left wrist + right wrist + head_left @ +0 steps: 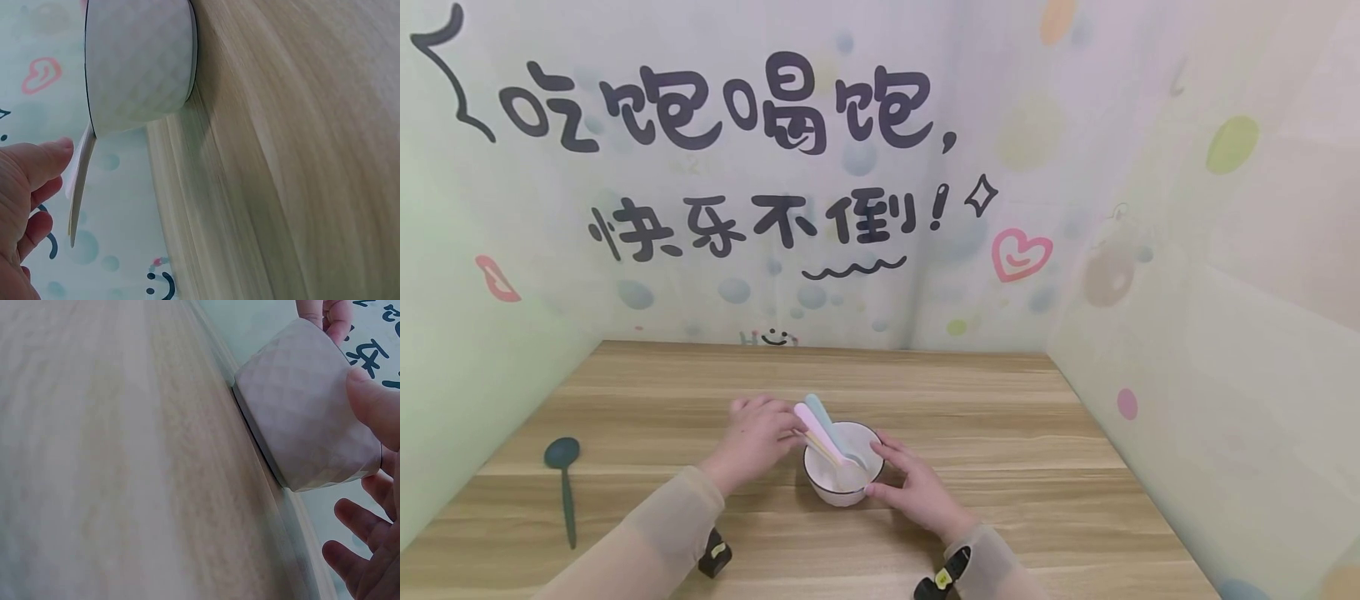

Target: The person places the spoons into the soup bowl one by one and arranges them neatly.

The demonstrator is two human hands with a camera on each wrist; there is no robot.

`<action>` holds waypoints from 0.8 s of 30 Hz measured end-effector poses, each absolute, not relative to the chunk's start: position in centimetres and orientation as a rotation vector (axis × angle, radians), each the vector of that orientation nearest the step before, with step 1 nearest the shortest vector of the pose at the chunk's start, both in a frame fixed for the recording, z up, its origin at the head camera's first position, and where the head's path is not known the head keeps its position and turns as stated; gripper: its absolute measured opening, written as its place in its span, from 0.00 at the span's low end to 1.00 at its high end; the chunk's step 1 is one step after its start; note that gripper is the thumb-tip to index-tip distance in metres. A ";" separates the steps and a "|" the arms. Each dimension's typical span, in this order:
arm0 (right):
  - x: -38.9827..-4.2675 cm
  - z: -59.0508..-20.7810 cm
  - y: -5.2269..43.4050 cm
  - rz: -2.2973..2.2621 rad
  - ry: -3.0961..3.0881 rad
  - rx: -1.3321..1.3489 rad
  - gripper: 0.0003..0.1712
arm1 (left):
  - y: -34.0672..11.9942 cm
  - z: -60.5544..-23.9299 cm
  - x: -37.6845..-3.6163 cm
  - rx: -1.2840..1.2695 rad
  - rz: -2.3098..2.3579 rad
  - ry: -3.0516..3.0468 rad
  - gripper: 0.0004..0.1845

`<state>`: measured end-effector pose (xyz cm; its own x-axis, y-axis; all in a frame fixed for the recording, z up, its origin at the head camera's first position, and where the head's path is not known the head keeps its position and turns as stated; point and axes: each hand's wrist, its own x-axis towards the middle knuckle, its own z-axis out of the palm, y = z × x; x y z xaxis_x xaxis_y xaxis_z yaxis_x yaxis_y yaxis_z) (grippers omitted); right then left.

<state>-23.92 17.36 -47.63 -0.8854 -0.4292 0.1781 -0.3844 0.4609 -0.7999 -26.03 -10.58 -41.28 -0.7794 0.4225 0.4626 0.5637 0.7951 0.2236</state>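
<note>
Just below the middle of the head view, a white bowl (842,467) stands on the wooden table (1015,450). Inside it lean three pale spoons: a pink spoon (811,421), a blue spoon (822,414) and a yellowish spoon (820,448), with their handles pointing to the upper left over the rim. Whether the bowl holds anything else cannot be seen.

The left hand (758,437) is at the left of the bowl, its fingers curled at the spoon handles; a firm grip cannot be told. The right hand (913,487) is at the right of the bowl, its thumb (375,403) pressing the patterned wall, the other fingers spread and relaxed.

At the lower left of the frame, well apart, a dark green spoon (563,483) lies flat on the table. Behind stands a backdrop (880,167) with black writing and a pink heart (1021,254).
</note>
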 end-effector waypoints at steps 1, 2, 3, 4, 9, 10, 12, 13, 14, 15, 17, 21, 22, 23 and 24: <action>-23.9 -47.6 17.4 -1.428 2.642 -0.735 0.42 | -10.6 -41.3 -26.0 -0.740 -0.500 -2.591 0.06; -23.9 -47.6 17.4 -1.427 2.642 -0.735 0.42 | -10.7 -41.2 -26.0 -0.736 -0.502 -2.590 0.06; -23.9 -47.6 17.4 -1.427 2.642 -0.736 0.42 | -10.7 -41.2 -26.0 -0.731 -0.506 -2.591 0.05; -23.9 -47.6 17.4 -1.426 2.643 -0.737 0.42 | -10.8 -41.2 -26.0 -0.725 -0.509 -2.592 0.05; -23.9 -47.6 17.4 -1.422 2.650 -0.743 0.42 | -10.9 -41.0 -25.9 -0.689 -0.529 -2.576 0.06; -23.9 -47.6 17.4 -1.424 2.649 -0.745 0.42 | -11.0 -41.0 -25.8 -0.680 -0.536 -2.574 0.06; -23.9 -47.6 17.4 -1.430 2.646 -0.747 0.42 | -11.1 -41.0 -25.8 -0.662 -0.559 -2.573 0.07; -23.9 -47.5 17.4 -1.434 2.644 -0.750 0.42 | -11.1 -41.0 -25.8 -0.653 -0.573 -2.575 0.07; -23.9 -47.5 17.4 -1.436 2.642 -0.751 0.42 | -11.1 -41.0 -25.8 -0.646 -0.588 -2.578 0.07; -23.9 -47.5 17.4 -1.439 2.640 -0.752 0.42 | -11.2 -41.0 -25.7 -0.637 -0.602 -2.583 0.06; -23.9 -47.5 17.4 -1.442 2.638 -0.754 0.42 | -11.3 -41.1 -25.7 -0.622 -0.625 -2.582 0.06; -23.8 -47.4 17.4 -1.443 2.637 -0.751 0.42 | -11.4 -41.2 -25.6 -0.598 -0.669 -2.578 0.07; -23.8 -47.4 17.4 -1.443 2.637 -0.750 0.42 | -11.4 -41.2 -25.5 -0.592 -0.681 -2.577 0.07; -23.8 -47.4 17.4 -1.444 2.635 -0.748 0.42 | -11.5 -41.2 -25.5 -0.585 -0.694 -2.579 0.07; -23.8 -47.4 17.4 -1.444 2.635 -0.748 0.42 | -11.5 -41.3 -25.5 -0.576 -0.712 -2.583 0.07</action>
<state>-23.83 17.38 -47.41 -0.8824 -0.4320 0.1867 -0.3897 0.4483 -0.8044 -25.51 -11.51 -41.25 -0.8357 0.2789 0.4731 0.4820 0.7853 0.3885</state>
